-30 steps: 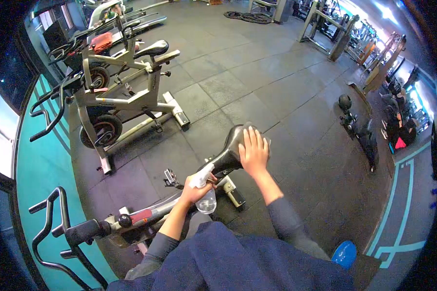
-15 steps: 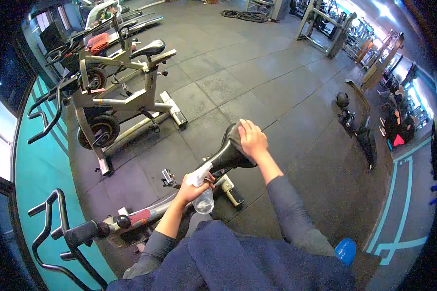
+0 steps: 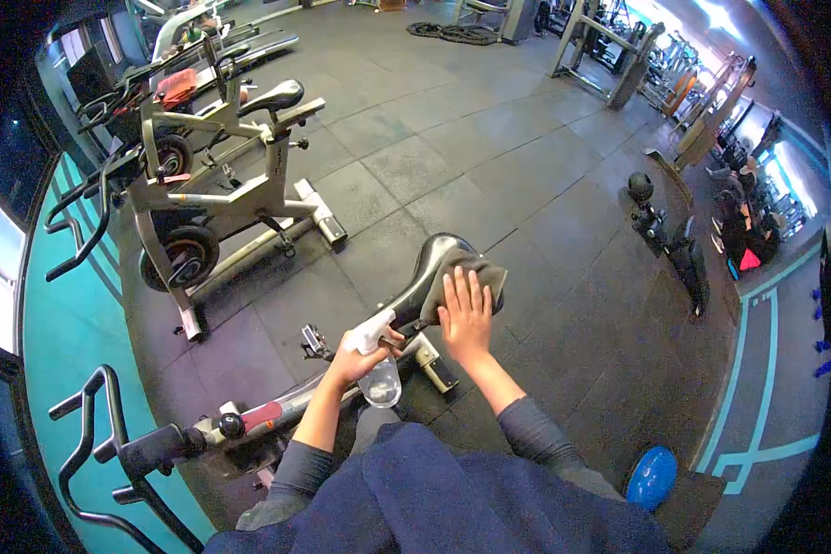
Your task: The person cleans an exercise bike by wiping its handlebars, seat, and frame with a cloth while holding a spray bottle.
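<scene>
My left hand (image 3: 349, 360) is closed round the neck of a spray bottle (image 3: 382, 386) with a white trigger head and a clear body. In front of it is the black saddle (image 3: 419, 282) of an exercise bike. A grey-brown cloth (image 3: 491, 275) lies spread over the wide rear of that saddle. My right hand (image 3: 466, 319) rests flat on the cloth, fingers stretched out and slightly apart, pressing it against the seat. The bike's frame runs down to the left, towards its black handlebar (image 3: 111, 443).
More exercise bikes (image 3: 268, 175) stand at the left, one with a red cloth (image 3: 177, 88). A blue balance disc (image 3: 652, 478) lies at lower right. Dark gear (image 3: 669, 240) and people (image 3: 743, 222) are on the right. A coiled rope (image 3: 457, 33) is far back.
My right hand has slid back from the saddle's far side towards me and flattened out, and more of the cloth shows. The left hand keeps the bottle in nearly the same place.
</scene>
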Available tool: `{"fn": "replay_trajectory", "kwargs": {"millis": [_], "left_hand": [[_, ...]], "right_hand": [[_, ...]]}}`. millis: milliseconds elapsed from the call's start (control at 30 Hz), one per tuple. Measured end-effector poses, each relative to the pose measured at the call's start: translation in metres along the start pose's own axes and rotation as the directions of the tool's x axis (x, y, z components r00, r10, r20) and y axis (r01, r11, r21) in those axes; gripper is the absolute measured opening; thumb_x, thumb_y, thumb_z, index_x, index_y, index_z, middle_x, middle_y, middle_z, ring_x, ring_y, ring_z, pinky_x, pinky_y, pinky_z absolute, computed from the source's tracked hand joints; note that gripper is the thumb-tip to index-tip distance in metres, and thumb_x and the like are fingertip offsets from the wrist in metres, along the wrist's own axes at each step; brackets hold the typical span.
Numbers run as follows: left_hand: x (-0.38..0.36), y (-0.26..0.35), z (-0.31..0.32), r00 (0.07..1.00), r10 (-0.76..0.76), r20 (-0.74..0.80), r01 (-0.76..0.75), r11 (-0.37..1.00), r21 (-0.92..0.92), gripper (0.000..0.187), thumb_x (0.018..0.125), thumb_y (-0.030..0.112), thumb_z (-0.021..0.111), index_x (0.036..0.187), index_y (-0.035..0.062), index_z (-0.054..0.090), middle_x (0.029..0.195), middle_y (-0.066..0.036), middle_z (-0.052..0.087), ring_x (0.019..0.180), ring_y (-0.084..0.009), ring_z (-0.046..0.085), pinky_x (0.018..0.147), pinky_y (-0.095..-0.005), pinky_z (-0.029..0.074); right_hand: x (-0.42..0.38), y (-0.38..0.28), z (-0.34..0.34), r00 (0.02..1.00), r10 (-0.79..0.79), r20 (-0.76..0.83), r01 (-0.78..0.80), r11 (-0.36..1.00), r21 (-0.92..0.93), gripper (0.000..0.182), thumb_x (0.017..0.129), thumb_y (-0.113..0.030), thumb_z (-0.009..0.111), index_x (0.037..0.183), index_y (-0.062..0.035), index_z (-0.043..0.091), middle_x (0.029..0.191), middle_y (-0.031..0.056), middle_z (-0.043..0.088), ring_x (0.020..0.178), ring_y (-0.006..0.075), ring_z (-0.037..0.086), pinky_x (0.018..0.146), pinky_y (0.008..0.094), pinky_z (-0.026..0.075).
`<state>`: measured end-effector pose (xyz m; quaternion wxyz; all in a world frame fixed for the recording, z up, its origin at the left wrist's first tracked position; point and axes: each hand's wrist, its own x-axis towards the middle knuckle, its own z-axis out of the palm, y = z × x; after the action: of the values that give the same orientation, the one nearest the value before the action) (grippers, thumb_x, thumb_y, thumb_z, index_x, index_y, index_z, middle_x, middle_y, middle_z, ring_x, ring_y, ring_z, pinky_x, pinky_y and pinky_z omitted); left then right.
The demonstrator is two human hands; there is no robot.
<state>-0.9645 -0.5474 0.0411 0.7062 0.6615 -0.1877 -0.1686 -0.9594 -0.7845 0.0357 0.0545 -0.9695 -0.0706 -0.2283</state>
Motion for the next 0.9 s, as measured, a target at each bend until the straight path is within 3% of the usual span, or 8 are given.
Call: {"fn": "replay_trajectory", "kwargs": {"millis": [67,233,333,500,600,667,700,900], "left_hand": [[0.003,-0.011,-0.005,0.998,0.003,0.062,-0.005,1.000,0.028,0.046,0.075,-0.006,0.052,0.121,-0.0022,0.053,0.103,-0.013,0.067,0.085,-0.0219,0.069,0.078,-0.0347,0.055],[-0.001,-0.007,0.001,1.000,-0.016,0.013,0.016,1.000,0.021,0.047,0.073,-0.008,0.052,0.120,-0.0028,0.053,0.102,-0.013,0.067,0.084,-0.0222,0.070,0.076,-0.0353,0.055],[-0.001,-0.010,0.000,1.000,0.010,0.011,-0.010,0.999,-0.037,0.050,0.073,-0.009,0.052,0.123,-0.0024,0.052,0.102,-0.013,0.067,0.084,-0.0227,0.070,0.076,-0.0352,0.056],[0.000,-0.009,0.001,0.999,0.044,0.006,-0.044,0.997,-0.058,0.049,0.074,-0.008,0.053,0.123,-0.0021,0.053,0.102,-0.012,0.068,0.085,-0.0219,0.070,0.077,-0.0338,0.055],[-0.001,-0.009,-0.001,0.999,0.025,0.044,-0.024,1.000,-0.009,0.044,0.074,-0.007,0.054,0.117,-0.0013,0.057,0.101,-0.011,0.068,0.085,-0.0203,0.070,0.079,-0.0330,0.054],[0.000,-0.007,0.000,1.000,0.015,0.026,-0.016,1.000,0.026,0.043,0.074,-0.008,0.054,0.116,-0.0012,0.057,0.100,-0.011,0.068,0.085,-0.0202,0.070,0.079,-0.0333,0.054],[-0.001,-0.008,0.001,1.000,-0.001,0.011,0.000,0.998,0.057,0.043,0.073,-0.008,0.054,0.115,-0.0010,0.057,0.100,-0.011,0.068,0.085,-0.0201,0.070,0.079,-0.0336,0.054],[0.000,-0.007,-0.001,1.000,0.015,0.028,-0.018,0.995,0.101,0.042,0.073,-0.007,0.056,0.115,-0.0007,0.056,0.101,-0.011,0.068,0.085,-0.0203,0.070,0.080,-0.0344,0.054]], "right_hand": [[0.006,0.001,-0.004,1.000,-0.021,-0.015,0.022,0.998,0.065,0.054,0.092,-0.033,0.047,0.142,-0.0128,0.041,0.151,0.0078,0.033,0.140,0.0298,0.027,0.112,0.0506,0.020],[0.060,0.010,0.005,0.989,-0.124,-0.080,0.131,0.987,0.096,0.043,0.090,-0.033,0.049,0.129,-0.0158,0.056,0.141,0.0058,0.047,0.134,0.0287,0.035,0.110,0.0518,0.025],[0.091,0.012,0.014,0.994,-0.091,0.066,0.085,0.993,0.081,0.044,0.088,-0.037,0.050,0.128,-0.0180,0.057,0.140,0.0061,0.047,0.133,0.0288,0.036,0.109,0.0549,0.025],[0.131,0.014,0.025,0.965,0.007,0.263,-0.027,0.997,0.071,0.034,0.086,-0.039,0.051,0.106,-0.0165,0.065,0.122,0.0043,0.060,0.116,0.0254,0.052,0.092,0.0504,0.041],[0.127,0.011,0.020,0.939,0.035,0.343,-0.066,0.995,0.078,0.036,0.086,-0.038,0.051,0.111,-0.0167,0.064,0.126,0.0052,0.058,0.120,0.0266,0.049,0.097,0.0506,0.038],[0.108,0.014,0.030,0.997,-0.072,0.007,0.072,0.995,0.070,0.038,0.086,-0.037,0.053,0.117,-0.0170,0.063,0.130,0.0062,0.056,0.125,0.0283,0.046,0.102,0.0512,0.034],[0.098,0.010,0.021,0.997,-0.078,0.023,0.076,0.993,0.088,0.040,0.087,-0.035,0.053,0.123,-0.0163,0.061,0.136,0.0064,0.052,0.131,0.0292,0.040,0.107,0.0523,0.028],[0.020,-0.011,-0.006,0.993,-0.115,0.003,0.114,0.988,0.099,0.049,0.092,-0.034,0.048,0.137,-0.0151,0.047,0.148,0.0056,0.038,0.139,0.0291,0.030,0.112,0.0520,0.019]]}}
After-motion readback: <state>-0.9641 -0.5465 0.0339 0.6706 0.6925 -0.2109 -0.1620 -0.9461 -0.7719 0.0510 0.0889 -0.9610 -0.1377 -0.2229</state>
